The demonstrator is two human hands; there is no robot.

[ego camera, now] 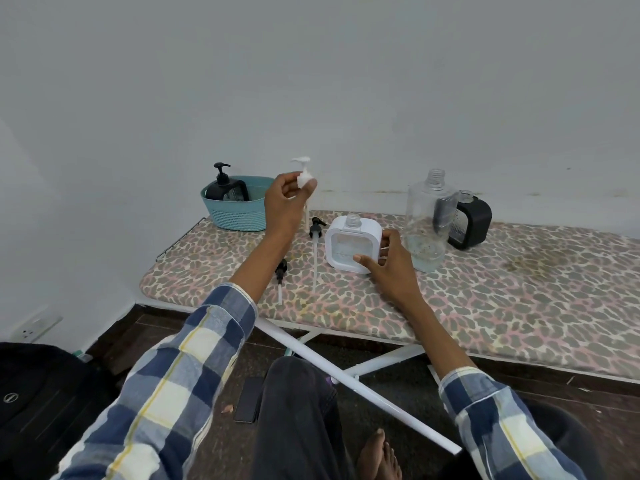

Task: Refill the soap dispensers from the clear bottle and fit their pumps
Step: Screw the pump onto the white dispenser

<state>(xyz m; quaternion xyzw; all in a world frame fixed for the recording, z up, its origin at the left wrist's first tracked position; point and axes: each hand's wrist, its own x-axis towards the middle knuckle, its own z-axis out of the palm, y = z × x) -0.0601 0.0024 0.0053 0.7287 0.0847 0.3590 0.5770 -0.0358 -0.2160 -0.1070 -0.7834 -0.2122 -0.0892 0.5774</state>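
Note:
My left hand (285, 199) holds a white pump (304, 176) by its collar, raised above the board with its tube hanging down. The white square dispenser (351, 244) stands upright on the ironing board (485, 296) with its neck uncovered, and my right hand (389, 263) grips its right side. Just to its right stands the clear bottle (427, 223), uncapped, with a little liquid at the bottom. Behind that sits a black dispenser (469, 221) with no pump on it. Two black pumps (317, 233) (280, 271) lie on the board near my left forearm.
A teal basket (235, 211) at the board's back left corner holds a black dispenser (225, 188) with its pump on. A grey wall runs close behind the board. On the floor lie a phone (247, 400) and a black bag (41, 403); my knee and bare foot are below.

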